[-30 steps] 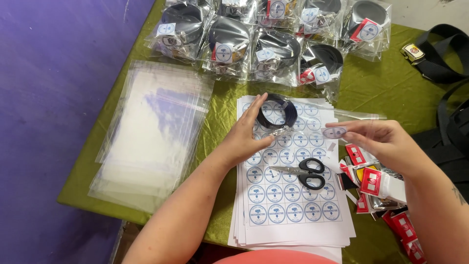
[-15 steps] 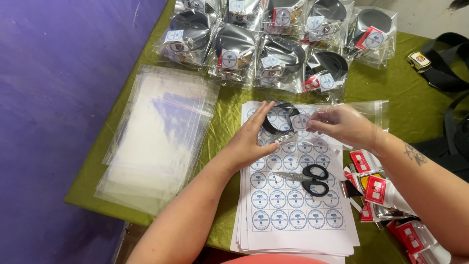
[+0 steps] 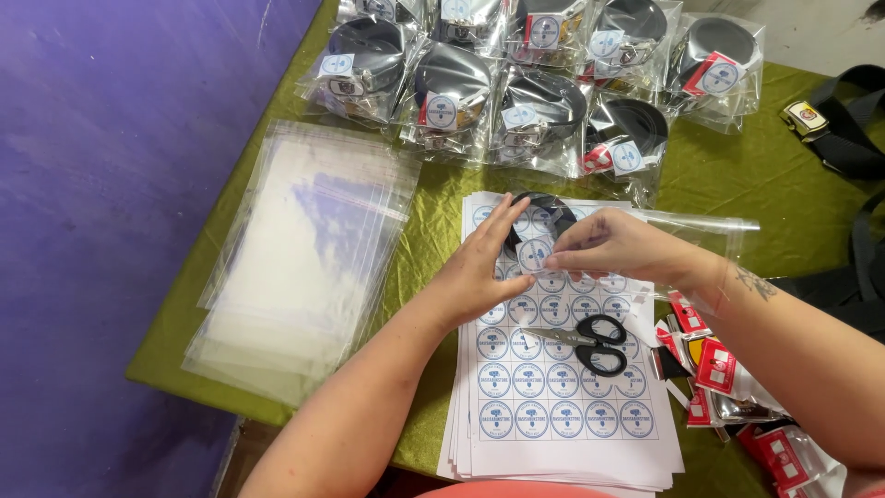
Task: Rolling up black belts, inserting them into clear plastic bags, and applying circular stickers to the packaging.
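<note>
My left hand (image 3: 484,269) rests flat on a clear bag holding a coiled black belt (image 3: 544,217), steadying it on a stack of white sheets of round blue stickers (image 3: 562,397). My right hand (image 3: 613,247) presses a round sticker (image 3: 535,254) onto the bag with its fingertips. The bag's open end (image 3: 710,226) sticks out to the right. Black-handled scissors (image 3: 585,341) lie on the sheets just below both hands.
Several bagged, labelled belts (image 3: 516,74) fill the back of the green-covered table (image 3: 765,184). A pile of empty clear bags (image 3: 304,249) lies at left by the purple wall (image 3: 101,203). Red tags and buckles (image 3: 728,378) sit at right; loose black belts (image 3: 839,138) at far right.
My right hand moved left from beside the sheets to the bagged belt, bringing a sticker onto it. My left hand stayed on the bag.
</note>
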